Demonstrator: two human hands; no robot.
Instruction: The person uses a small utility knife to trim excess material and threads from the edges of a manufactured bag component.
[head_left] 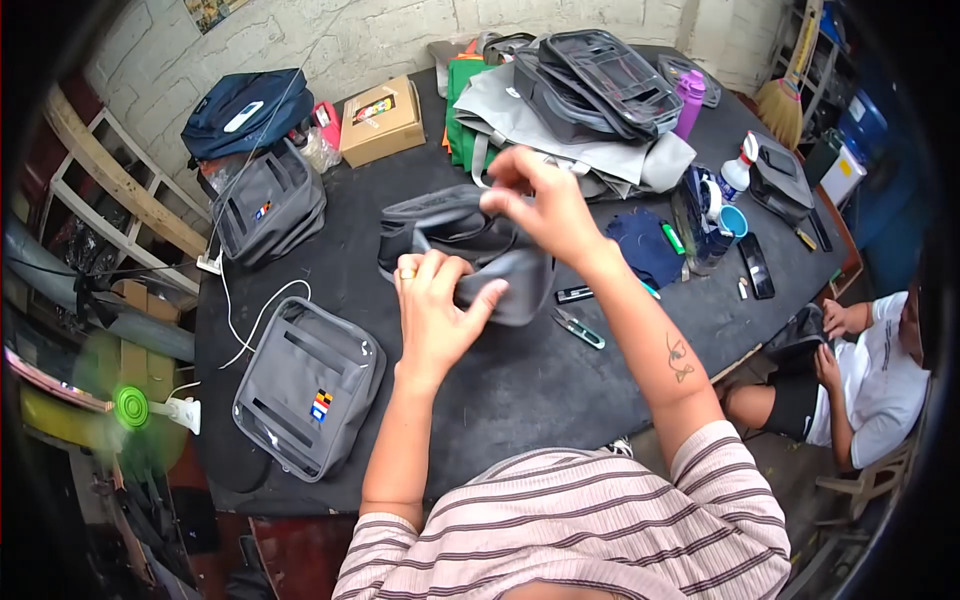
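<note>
A dark grey fabric bag [450, 215] with its opening facing up sits over the middle of the black table, partly blurred. My left hand [437, 305] grips its near edge, thumb on one side and fingers folded over the rim. Above the bag's far right side is my right hand [545, 200], fingers bent and thumb apart from them, close to the fabric. I see nothing held in it. Thread snips [580, 329] and a dark box cutter [574, 294] lie right of the bag.
Finished-looking grey bags [310, 385] lie left, beside a white cable and a spinning green fan [131, 407]. Grey fabric and bags [600, 85] are piled at the back, near a cardboard box [382, 120]. Right stand a spray bottle [738, 168] and phone [757, 266]; another person [870, 370] sits beyond.
</note>
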